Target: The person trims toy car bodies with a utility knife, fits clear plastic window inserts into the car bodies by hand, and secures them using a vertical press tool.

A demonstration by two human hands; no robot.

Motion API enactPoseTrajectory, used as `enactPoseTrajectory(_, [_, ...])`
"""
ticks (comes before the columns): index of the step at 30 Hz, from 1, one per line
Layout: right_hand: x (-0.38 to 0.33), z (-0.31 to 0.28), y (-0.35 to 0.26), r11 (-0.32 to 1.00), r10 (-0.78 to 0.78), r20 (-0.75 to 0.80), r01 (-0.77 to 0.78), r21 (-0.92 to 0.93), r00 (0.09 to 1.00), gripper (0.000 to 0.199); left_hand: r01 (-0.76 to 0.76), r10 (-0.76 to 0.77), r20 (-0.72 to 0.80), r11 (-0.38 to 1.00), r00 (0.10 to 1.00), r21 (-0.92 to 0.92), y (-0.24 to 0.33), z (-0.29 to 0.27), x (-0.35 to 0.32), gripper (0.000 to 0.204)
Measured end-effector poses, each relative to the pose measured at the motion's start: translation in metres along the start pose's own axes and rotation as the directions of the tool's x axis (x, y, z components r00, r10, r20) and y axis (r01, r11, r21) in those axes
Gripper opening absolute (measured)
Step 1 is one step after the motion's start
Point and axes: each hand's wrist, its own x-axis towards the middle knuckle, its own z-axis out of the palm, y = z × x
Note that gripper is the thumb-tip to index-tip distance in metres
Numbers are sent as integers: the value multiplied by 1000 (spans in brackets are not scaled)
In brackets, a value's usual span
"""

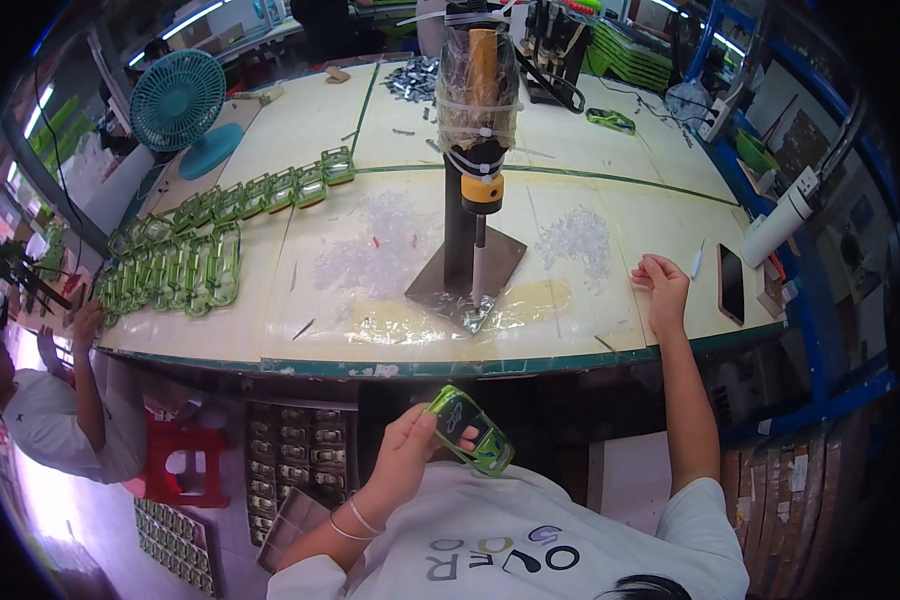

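My left hand (405, 455), a bracelet on its wrist, grips a green and black toy car body (472, 430) in front of the table's near edge. Its fingertips show through an opening in the body. Over the table's right side, my right hand (660, 285) has its thumb and fingers drawn together; whatever is between them is too small to tell. Beside that hand lies a pile of small clear plastic pieces (576, 245). Between my hands stands an upright powered driver (482, 190) with a yellow collar, its tip down by a metal base plate (510, 262).
Rows of green car bodies (205, 275) line the table's left, near a teal fan (180, 105). Another clear pile (370, 245) lies left of the driver. A phone (731, 284) and a white pen-like tool (697, 260) lie right. A co-worker (65, 420) sits left by a red stool (185, 465).
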Motion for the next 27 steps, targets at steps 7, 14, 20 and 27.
enactPoseTrajectory(7, [-44, 15, -39, 884, 172, 89, -194, 425, 981, 17, -118, 103, 103, 980, 989, 161, 24, 7, 5, 31])
enactPoseTrajectory(14, [-149, 70, -80, 801, 161, 553, -436, 411, 817, 10, -201, 137, 196, 910, 971, 362, 40, 29, 8, 35])
enactPoseTrajectory(20, [-175, 101, -82, 825, 78, 630, -404, 394, 773, 12, -267, 152, 256, 816, 955, 512, 38, 34, 5, 23])
enactPoseTrajectory(27, [-177, 108, -80, 722, 185, 716, -587, 365, 673, 11, -253, 100, 270, 740, 958, 623, 41, 32, 3, 29])
